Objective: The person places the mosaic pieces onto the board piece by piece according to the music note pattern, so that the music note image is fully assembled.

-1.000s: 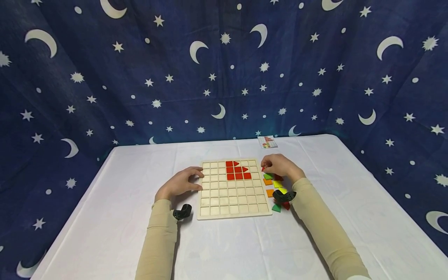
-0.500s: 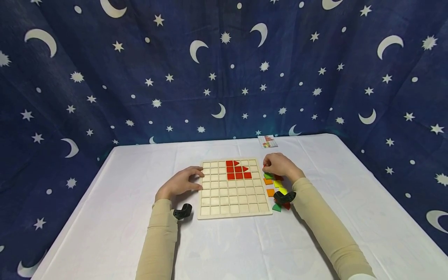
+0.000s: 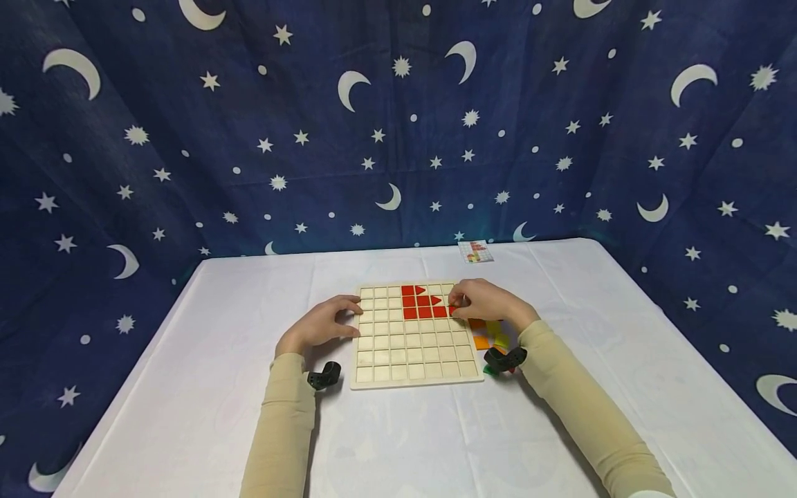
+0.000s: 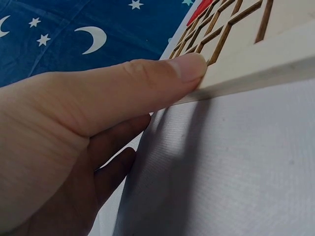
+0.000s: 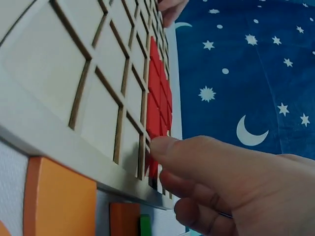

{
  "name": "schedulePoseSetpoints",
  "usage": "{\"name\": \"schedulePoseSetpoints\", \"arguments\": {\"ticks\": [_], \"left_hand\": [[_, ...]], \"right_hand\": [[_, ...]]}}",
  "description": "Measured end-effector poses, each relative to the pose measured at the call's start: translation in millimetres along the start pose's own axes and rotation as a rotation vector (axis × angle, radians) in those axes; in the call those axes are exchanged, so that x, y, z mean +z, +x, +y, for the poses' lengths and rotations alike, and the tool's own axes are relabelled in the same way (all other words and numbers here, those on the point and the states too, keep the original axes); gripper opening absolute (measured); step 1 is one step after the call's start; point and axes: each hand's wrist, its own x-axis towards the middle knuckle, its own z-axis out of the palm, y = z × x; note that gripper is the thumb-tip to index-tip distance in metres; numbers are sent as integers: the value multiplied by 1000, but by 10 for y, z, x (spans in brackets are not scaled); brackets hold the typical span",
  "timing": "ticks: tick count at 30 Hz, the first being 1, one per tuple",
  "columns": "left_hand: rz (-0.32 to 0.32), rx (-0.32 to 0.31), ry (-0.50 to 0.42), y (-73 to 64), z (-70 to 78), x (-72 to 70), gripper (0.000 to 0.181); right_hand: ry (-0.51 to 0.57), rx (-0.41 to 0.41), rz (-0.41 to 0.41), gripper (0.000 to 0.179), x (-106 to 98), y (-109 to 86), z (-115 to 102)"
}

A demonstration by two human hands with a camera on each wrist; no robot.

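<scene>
A pale wooden grid board (image 3: pixel 398 358) lies on the white table, with red square and triangular tiles (image 3: pixel 425 312) set in its upper middle cells. My left hand (image 3: pixel 319 324) rests at the board's left edge, fingers spread and relaxed. In the left wrist view its thumb (image 4: pixel 162 81) touches the rim. My right hand (image 3: pixel 495 302) is over the right side of the board and pinches a small red tile (image 3: pixel 452 311) at the end of the lowest red row. The right wrist view shows the thumb (image 5: pixel 187 150) partly covering that tile.
Right of the board lie loose tiles: orange (image 3: pixel 481 342), yellow (image 3: pixel 501 340) and green (image 3: pixel 490 370), partly hidden by the right hand and its black wrist camera (image 3: pixel 506 360). A printed pattern card (image 3: pixel 476 252) lies near the table's back edge. A blue star-and-moon curtain (image 3: pixel 398 124) hangs behind.
The right hand has moved left from beside the board to over its right column, carrying the red tile. The left hand stays at the board's left edge.
</scene>
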Motion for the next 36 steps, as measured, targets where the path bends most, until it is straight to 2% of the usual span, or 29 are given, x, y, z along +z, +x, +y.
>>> {"name": "schedulePoseSetpoints", "arguments": {"ticks": [6,11,15,27,36], "left_hand": [[-9,-7,1,6,-9,23,43],[-1,2,11,10,-8,24,43],[-2,9,9,7,0,19,42],[6,0,1,-15,3,13,44],[5,2,8,-11,10,1,44]], "right_hand": [[0,0,-19,10,49,-29,22],[-2,-53,20,7,65,-22,49],[-20,-60,31,7,74,-6,58],[45,4,24,12,59,-2,37],[83,125,100,23,-137,-225,182]]}}
